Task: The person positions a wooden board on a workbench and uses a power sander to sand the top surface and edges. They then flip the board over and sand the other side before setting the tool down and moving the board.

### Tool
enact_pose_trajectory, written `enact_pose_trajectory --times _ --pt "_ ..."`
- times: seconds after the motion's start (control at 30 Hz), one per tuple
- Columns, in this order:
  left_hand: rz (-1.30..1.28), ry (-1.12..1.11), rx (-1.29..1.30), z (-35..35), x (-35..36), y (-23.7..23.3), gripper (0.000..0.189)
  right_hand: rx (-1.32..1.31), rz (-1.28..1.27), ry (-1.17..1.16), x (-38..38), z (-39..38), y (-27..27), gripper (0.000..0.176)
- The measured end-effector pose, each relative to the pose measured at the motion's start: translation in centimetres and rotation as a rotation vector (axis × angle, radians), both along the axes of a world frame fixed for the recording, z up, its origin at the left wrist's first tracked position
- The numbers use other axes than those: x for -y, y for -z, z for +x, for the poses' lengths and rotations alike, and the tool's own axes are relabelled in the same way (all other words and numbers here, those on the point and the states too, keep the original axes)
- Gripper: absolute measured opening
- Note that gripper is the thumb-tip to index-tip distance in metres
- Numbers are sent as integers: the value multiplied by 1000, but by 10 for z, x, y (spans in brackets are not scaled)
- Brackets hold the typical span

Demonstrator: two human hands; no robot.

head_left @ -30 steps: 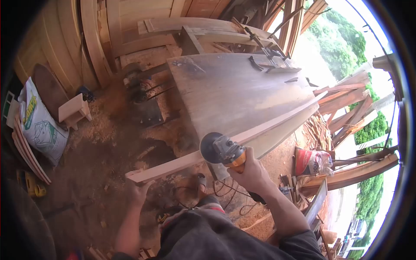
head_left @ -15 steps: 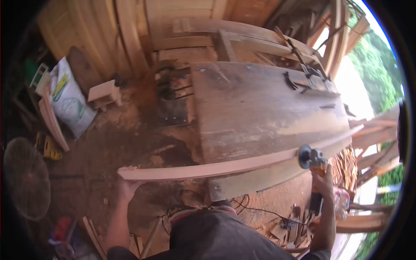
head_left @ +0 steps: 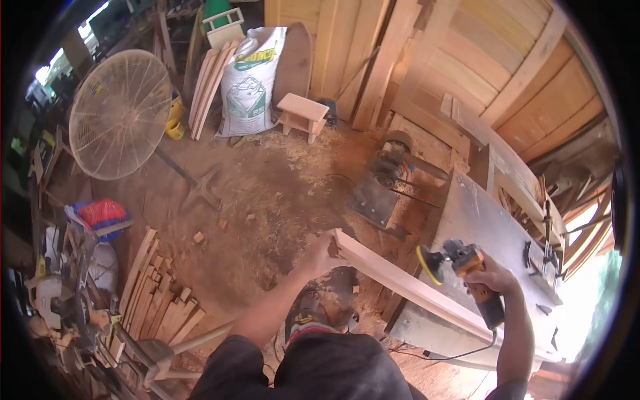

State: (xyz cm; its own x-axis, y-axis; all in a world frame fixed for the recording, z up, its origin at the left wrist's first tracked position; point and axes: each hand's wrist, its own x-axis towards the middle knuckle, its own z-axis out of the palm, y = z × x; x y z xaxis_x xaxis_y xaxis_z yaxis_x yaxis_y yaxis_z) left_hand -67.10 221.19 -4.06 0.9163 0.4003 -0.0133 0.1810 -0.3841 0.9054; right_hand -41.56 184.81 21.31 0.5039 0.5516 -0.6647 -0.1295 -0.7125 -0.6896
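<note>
My left hand (head_left: 323,253) is closed around the near end of a long, slightly curved wooden strip (head_left: 407,287). The strip runs to the right, over the edge of the workbench (head_left: 460,223). In my right hand (head_left: 492,275) is an angle grinder (head_left: 467,261), gripped by its orange and black body. Its round yellow-edged sanding disc (head_left: 431,264) faces left, apparently held above the strip and apart from it. A power cord (head_left: 460,358) trails from the grinder's lower end.
A large standing fan (head_left: 120,115) is at the left, its base on the sawdust-strewn floor. A white sack (head_left: 252,90) and small wooden stool (head_left: 301,115) stand ahead. A motor-driven machine (head_left: 390,163) sits beside the bench. Cut wood strips (head_left: 160,300) lie at lower left.
My view has swung left, bringing the fan and wood pile further in. The grinder has lifted off the strip, its disc turned to the left. My left hand still holds the strip's end.
</note>
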Motion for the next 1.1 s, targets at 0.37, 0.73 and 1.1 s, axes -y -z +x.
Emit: enact_pose_trajectory --times 0.37,0.73,1.1 --pt "-82 -10 132 -5 -5 0 76 79 -109 -623 -229 15 32 62" --pt "-25 -48 110 1 -2 8 82 25 -198 -598 -193 13 26 67" --pt "381 -338 189 -11 62 -27 125 70 -408 -441 14 17 -4 75"
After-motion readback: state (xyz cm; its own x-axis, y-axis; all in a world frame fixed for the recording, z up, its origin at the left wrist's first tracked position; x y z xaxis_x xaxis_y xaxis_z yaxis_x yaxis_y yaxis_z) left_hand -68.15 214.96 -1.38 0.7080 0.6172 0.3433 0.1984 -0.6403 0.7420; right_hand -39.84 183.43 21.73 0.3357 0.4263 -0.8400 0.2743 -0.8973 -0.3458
